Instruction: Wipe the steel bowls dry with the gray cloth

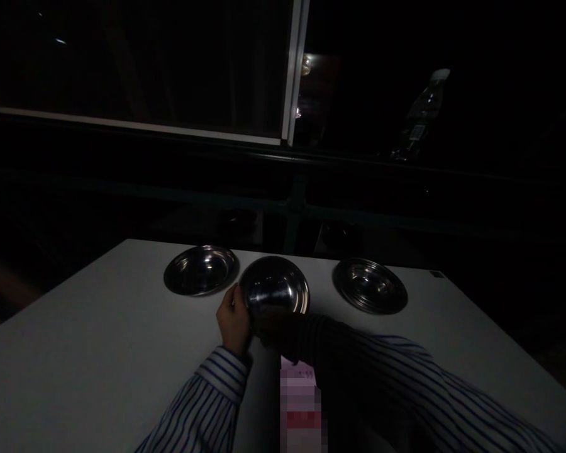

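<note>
My left hand (234, 319) is closed on the left rim of a shiny, shallow steel plate (276, 280), its thumb along the edge. That plate is tilted, with its inside facing me. My right hand (278, 330) lies in deep shadow at the plate's near lower edge, the forearm reaching across from the right. Its fingers are too dark to make out. A second steel plate (200, 270) sits on the white table (99, 327) to the left. On the right stand more steel plates (370, 286), with several rims that look stacked.
Behind the table, a clear plastic bottle (419, 116) with a white cap stands on a dark ledge. A pale window frame (292, 75) rises at the back. Below my hands is a pinkish, partly blurred item (302, 377). The surroundings are very dark.
</note>
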The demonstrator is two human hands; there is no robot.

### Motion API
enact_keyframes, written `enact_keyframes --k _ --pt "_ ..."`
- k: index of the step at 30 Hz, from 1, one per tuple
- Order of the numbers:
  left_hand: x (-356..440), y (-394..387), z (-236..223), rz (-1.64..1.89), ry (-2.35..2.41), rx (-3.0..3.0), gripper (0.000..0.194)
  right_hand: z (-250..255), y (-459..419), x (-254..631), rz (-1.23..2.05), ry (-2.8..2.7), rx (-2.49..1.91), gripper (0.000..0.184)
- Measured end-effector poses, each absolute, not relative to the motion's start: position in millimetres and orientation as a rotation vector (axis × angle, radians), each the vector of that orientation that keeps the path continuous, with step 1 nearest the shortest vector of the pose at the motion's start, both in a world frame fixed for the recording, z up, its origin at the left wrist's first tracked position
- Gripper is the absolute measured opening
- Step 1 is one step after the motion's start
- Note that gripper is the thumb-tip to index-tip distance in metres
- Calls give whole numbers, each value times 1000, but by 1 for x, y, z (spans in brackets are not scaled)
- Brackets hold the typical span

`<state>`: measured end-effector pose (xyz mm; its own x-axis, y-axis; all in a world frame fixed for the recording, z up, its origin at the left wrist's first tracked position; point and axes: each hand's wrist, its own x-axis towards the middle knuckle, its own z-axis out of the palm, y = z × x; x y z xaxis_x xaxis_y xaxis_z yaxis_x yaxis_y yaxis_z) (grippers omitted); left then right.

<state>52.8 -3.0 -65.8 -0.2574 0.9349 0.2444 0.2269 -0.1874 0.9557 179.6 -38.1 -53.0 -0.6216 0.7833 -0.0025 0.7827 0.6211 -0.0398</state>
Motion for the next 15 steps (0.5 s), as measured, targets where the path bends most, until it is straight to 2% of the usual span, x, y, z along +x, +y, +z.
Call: enact_keyframes --k 2,5,11,15 --pt "52 -2 -69 1484 1441 1395 38 -58 -25 168 -10 -2760 -1314 29" --pt "49 0 -71 1483 1453 1403 38 -58 -4 176 -128 -2583 -1502 41" --pt "53 0 -72 1477 1430 1383 40 -54 6 200 -57 -2425 -1924 40" --pt "53 1 -73 1494 1448 1390 39 -60 1 162 28 -2432 -1631 38"
